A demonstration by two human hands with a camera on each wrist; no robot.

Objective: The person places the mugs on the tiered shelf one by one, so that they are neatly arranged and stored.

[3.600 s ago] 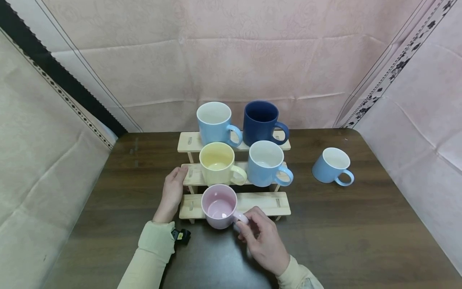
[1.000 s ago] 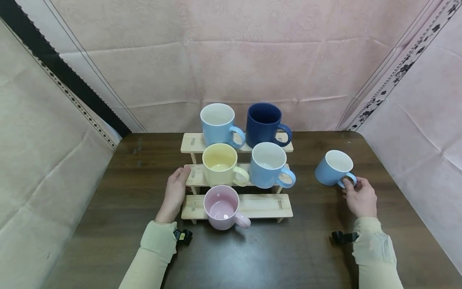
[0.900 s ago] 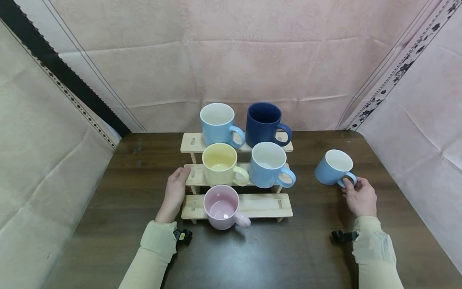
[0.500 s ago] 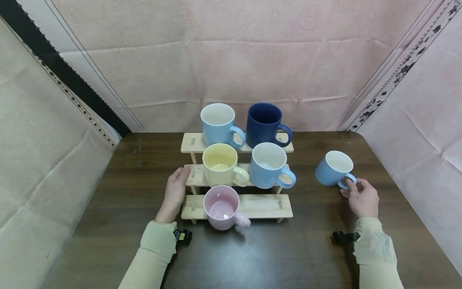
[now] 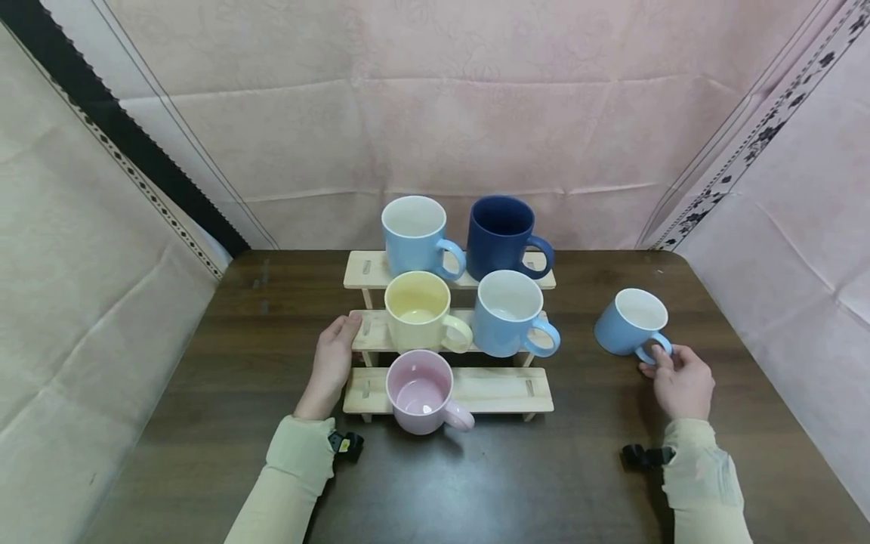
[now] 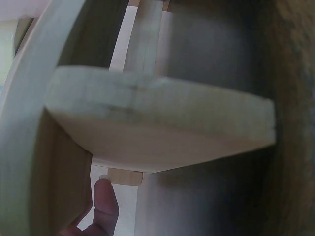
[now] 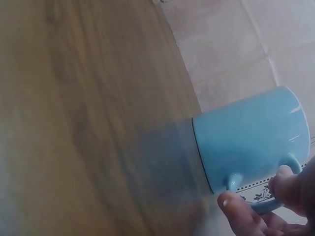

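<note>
My right hand (image 5: 683,384) pinches the handle of a light blue mug (image 5: 621,332) standing at the table's right. In the right wrist view, thumb and fingers close round that mug's (image 7: 251,137) handle. My left hand (image 5: 331,364) grips the left end of the middle shelf of a three-step wooden rack (image 5: 506,389); its other fingers are partly hidden. A pink mug (image 5: 418,415) sits on the bottom shelf, towards the left. On the middle shelf are a yellow mug (image 5: 413,325) and a light blue mug; the top shelf bears a light blue mug (image 5: 411,245) and a navy mug (image 5: 496,249).
The brown wooden table (image 5: 204,393) ends at pale cloth walls behind and at both sides. Bare table lies between the rack and the mug at the right. The bottom shelf's right part is bare wood.
My right hand has moved from the pink mug's handle to the light blue mug at the right and shifted its fingers on that handle. My left hand stays on the rack.
</note>
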